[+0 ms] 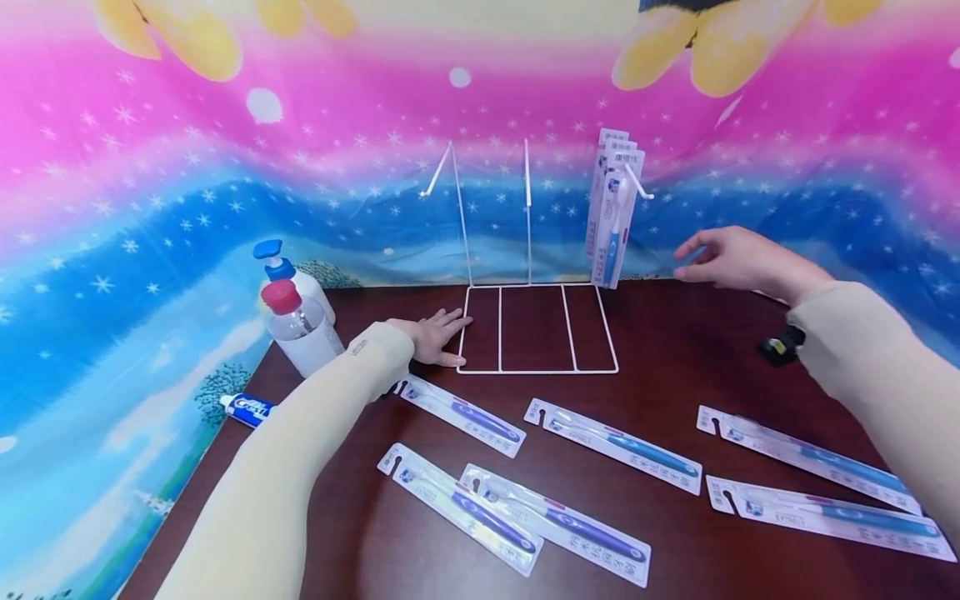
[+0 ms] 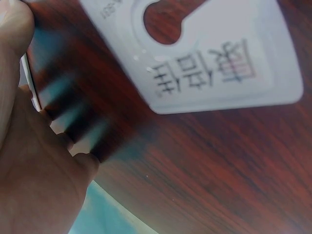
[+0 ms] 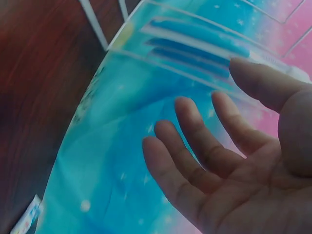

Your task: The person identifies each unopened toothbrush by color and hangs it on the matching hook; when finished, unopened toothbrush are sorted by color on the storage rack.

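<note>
A white wire display rack (image 1: pixel 537 372) with upright hooks stands at the back of the table. Several packaged toothbrushes (image 1: pixel 617 221) hang one behind another from its right hook. My left hand (image 1: pixel 435 337) rests on the table with fingers spread, thumb and fingertips at the left side of the rack's base. Close to that hand lies a toothbrush pack (image 2: pixel 219 73) with a hang hole, seen large in the left wrist view. Just right of the hanging packs, my right hand (image 1: pixel 738 258) is raised in the air, its fingers loosely bent and the palm holding nothing (image 3: pixel 219 161).
More toothbrush packs lie in front, purple-handled ones (image 1: pixel 555 525) in the middle and blue-handled ones (image 1: pixel 828 517) at right. At left are a red-capped bottle (image 1: pixel 307 342), a blue-topped pump bottle (image 1: pixel 318 292) and a toothpaste tube (image 1: pixel 247 408). A patterned cloth (image 1: pixel 375 108) hangs behind.
</note>
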### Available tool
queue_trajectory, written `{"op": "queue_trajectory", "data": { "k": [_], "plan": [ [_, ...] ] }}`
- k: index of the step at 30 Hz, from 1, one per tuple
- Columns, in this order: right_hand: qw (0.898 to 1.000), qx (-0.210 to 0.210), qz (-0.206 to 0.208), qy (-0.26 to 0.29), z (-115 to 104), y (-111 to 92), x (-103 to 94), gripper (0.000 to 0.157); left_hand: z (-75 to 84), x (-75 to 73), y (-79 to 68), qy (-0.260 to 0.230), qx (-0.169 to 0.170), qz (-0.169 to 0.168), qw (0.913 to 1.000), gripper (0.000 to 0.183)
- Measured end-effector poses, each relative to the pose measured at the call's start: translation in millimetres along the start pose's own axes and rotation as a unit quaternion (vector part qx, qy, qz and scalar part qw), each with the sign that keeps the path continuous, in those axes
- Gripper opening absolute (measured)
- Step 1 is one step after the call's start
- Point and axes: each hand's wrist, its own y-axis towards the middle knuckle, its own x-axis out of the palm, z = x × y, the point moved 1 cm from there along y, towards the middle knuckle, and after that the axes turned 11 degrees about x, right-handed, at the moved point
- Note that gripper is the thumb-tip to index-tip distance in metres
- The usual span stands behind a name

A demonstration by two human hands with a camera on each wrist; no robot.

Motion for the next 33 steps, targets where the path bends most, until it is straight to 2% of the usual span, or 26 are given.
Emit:
{"op": "queue_trajectory", "data": {
  "k": [4, 8, 12, 17, 20, 27, 33],
  "plan": [
    [0.999, -0.008, 0.010, -0.035, 26.4, -19.9, 1.2, 0.058, -3.0, -0.9, 0.3, -0.004, 0.008, 0.004, 1.0000, 0.085],
    [0.997, -0.035, 0.015, -0.074, 54.1, -38.2, 10.7, 0.046, -5.1, -1.0, 0.8, -0.009, 0.015, 0.008, 0.9998, 0.085],
    [0.993, -0.047, -0.002, -0.104, 82.4, -56.9, 29.3, 0.042, -5.3, -1.9, 0.8, -0.016, 0.016, 0.010, 0.9997, 0.085],
    [0.991, -0.034, -0.034, -0.121, 114.7, -80.2, 59.6, 0.045, -4.3, -3.8, 1.0, -0.018, 0.017, 0.006, 0.9997, 0.085],
    [0.991, -0.024, -0.033, -0.128, 130.9, -89.1, 74.1, 0.049, -2.7, -4.5, 0.7, -0.013, 0.019, 0.007, 0.9997, 0.085],
    [0.989, -0.001, -0.028, -0.143, 152.2, -96.9, 92.4, 0.061, -2.3, -3.6, 1.5, -0.008, 0.021, 0.015, 0.9996, 0.085],
    [0.986, 0.005, -0.019, -0.166, 155.1, -96.0, 102.1, 0.055, 1.9, -2.7, 1.4, -0.010, 0.023, 0.016, 0.9996, 0.085]
  ]
}}
